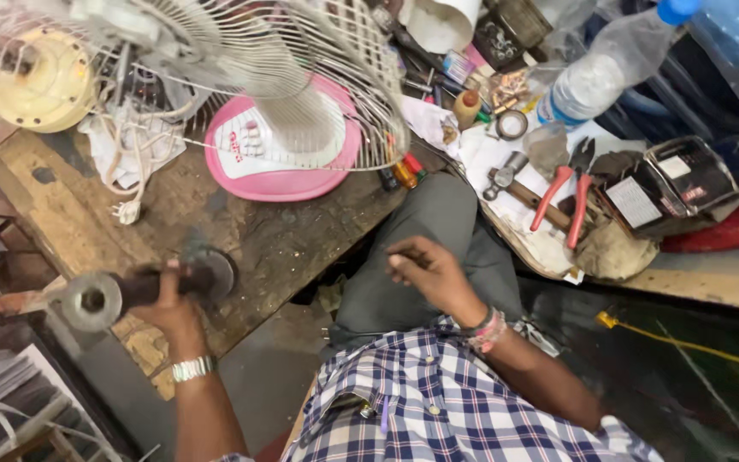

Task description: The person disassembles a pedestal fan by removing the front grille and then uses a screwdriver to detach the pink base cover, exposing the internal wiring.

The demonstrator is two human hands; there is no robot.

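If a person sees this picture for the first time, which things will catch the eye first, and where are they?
The eye goes first to the pink-based table fan with its white wire guard, standing at the top centre of the worn wooden workbench. Next is the left hand at lower left, gripping a dark cylindrical metal part. At right, red-handled pliers and a hammer lie among cluttered tools, while the right hand hovers loosely closed above the lap.

- Clear plastic bottle (602,75) with a blue cap, lying tilted at the upper right.
- Dark boxy part (669,184) right of the red-handled pliers (562,192), bearing white rectangular labels.
- Pink fan base (280,158) on the table (215,222), with a white label panel.
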